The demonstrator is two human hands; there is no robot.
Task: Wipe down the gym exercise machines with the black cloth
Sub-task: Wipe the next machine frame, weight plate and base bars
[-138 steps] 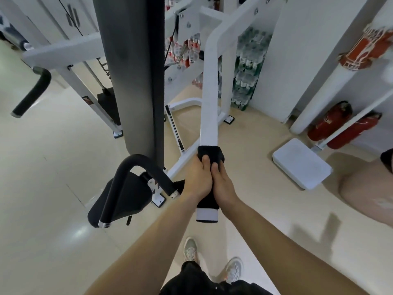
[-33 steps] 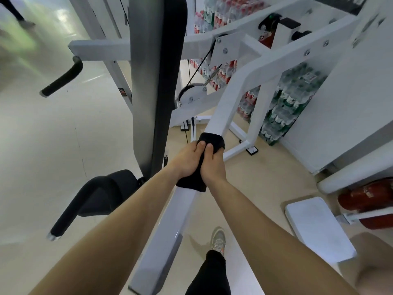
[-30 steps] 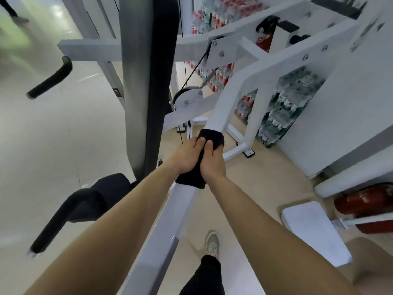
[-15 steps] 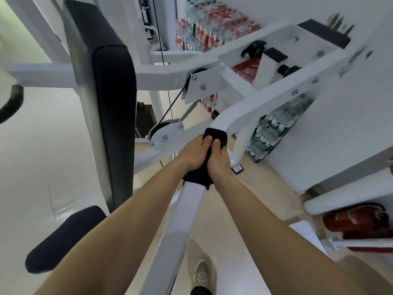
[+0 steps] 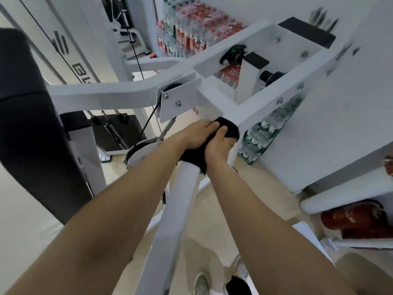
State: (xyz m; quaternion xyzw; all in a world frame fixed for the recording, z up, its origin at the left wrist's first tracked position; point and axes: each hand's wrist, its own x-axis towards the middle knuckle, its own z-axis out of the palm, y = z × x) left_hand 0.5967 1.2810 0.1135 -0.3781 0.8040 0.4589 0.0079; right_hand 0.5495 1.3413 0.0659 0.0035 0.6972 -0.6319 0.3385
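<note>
Head view: both hands close around the black cloth (image 5: 229, 130), which is wrapped round a slanted white bar (image 5: 176, 209) of the exercise machine. The cloth sits at the upper end of that bar, just below the joint where it meets the bolted white cross frame (image 5: 265, 96). The left hand (image 5: 196, 135) grips the cloth from the left side, its fingers curled over the top. The right hand (image 5: 219, 146) grips it from the right, thumb pressed on the fabric, touching the left hand. A ragged edge of cloth hangs out under the 2 wrists.

To the left stands a tall black back pad (image 5: 32, 124). Behind it is a black weight stack (image 5: 119, 133), and a thin black cable (image 5: 146, 126) runs down past a white pulley plate (image 5: 178, 101).

Shrink-wrapped packs of bottled water (image 5: 191, 22) are stacked against the far wall, and more bottles (image 5: 263, 133) show under the frame. 2 red fire extinguishers (image 5: 353, 218) lie low on the right. At the bottom edge a grey shoe (image 5: 201, 284) stands on the pale floor (image 5: 25, 231).
</note>
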